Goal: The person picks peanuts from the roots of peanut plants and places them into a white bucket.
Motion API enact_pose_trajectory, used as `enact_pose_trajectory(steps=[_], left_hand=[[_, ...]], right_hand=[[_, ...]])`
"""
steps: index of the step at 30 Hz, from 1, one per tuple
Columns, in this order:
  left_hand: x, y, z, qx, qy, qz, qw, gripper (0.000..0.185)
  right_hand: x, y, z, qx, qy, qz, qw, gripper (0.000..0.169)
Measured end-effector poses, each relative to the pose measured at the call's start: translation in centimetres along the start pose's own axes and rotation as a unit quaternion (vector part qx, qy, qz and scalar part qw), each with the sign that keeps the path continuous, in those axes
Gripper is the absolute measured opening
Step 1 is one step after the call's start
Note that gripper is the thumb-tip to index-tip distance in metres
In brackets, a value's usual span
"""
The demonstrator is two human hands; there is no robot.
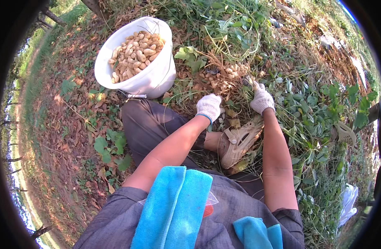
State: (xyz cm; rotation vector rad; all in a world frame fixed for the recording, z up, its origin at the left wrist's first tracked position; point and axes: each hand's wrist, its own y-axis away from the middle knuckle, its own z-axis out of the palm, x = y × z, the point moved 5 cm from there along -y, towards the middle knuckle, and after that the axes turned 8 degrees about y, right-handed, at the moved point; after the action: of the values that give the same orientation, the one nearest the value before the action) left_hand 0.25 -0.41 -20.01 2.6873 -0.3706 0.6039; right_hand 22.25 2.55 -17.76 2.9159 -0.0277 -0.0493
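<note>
Both my hands wear white knitted gloves. My left hand (209, 106) is curled just below a clump of freshly dug peanuts (223, 77) with roots attached; its fingertips are hidden, so what it grips cannot be seen. To the right of that clump, my right hand (262, 99) points thumb and forefinger at its edge, close to a small dark bit. Whether anything is pinched there is unclear. At upper left, a white plastic bucket (162, 77) leans towards me, its wire handle hanging down. Unshelled peanuts (137, 56) fill much of it.
My leg in dark trousers (150, 124) is folded beside the bucket, and a beige clog (240, 143) sits below my hands. Pulled green plants (231, 21) lie beyond the clump. Another clog (346, 133) and a white plastic bag (347, 204) are at right. A blue towel (175, 208) hangs over my chest.
</note>
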Motion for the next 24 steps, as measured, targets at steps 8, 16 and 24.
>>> enact_pose_trajectory(steps=[8,16,24], left_hand=[[-0.4,-0.2,0.8,0.032,0.045,0.02,0.998,0.044],[-0.5,-0.6,1.7,0.041,0.079,0.027,0.996,0.032],[0.7,1.2,-1.0,0.0,0.123,0.035,0.992,0.038]], right_hand=[[-1.0,1.5,-1.0,0.026,0.039,0.032,0.998,0.075],[1.7,2.3,-8.2,0.117,0.048,-0.036,0.991,0.067],[4.7,5.6,-13.2,0.173,-0.003,-0.033,0.984,0.064]])
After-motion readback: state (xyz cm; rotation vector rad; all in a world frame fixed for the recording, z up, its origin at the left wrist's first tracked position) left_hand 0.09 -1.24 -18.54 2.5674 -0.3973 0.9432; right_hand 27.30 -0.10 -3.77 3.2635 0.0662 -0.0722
